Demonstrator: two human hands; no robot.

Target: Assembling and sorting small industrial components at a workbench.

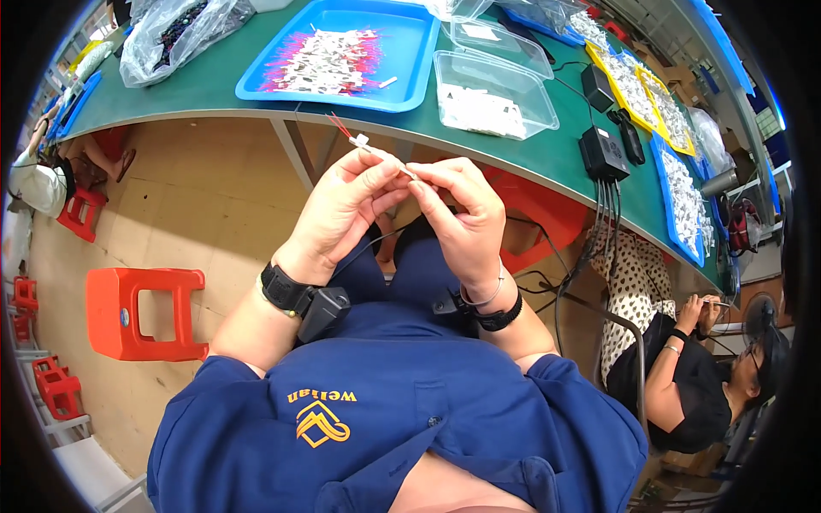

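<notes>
Head view, clock positions read from the meeting point of the hands. Item: one small white part (362, 140) with red wires (339, 126); we find it just beyond the left fingertips at 11 o'clock, above the table's near edge in the picture, wires pointing outward. Left hand (349, 198): thumb and fingers closed in a pinch on the part's thin lead. Right hand (469, 208): thumb and forefinger pinched together near the lead's inner end; we cannot tell exactly what lies between them.

Surroundings, on the green table (184, 104): at 11 o'clock, a blue tray (412, 64) bearing a pile of white parts with red ends (321, 64); at 1 to 2, a clear tub (540, 104) of white pieces (481, 113); at 10, a clear bag (154, 61); at 3, a black box (602, 154) with cables. Off the table: red stool (128, 312), 8 o'clock; seated co-worker (676, 376), 4 o'clock.
</notes>
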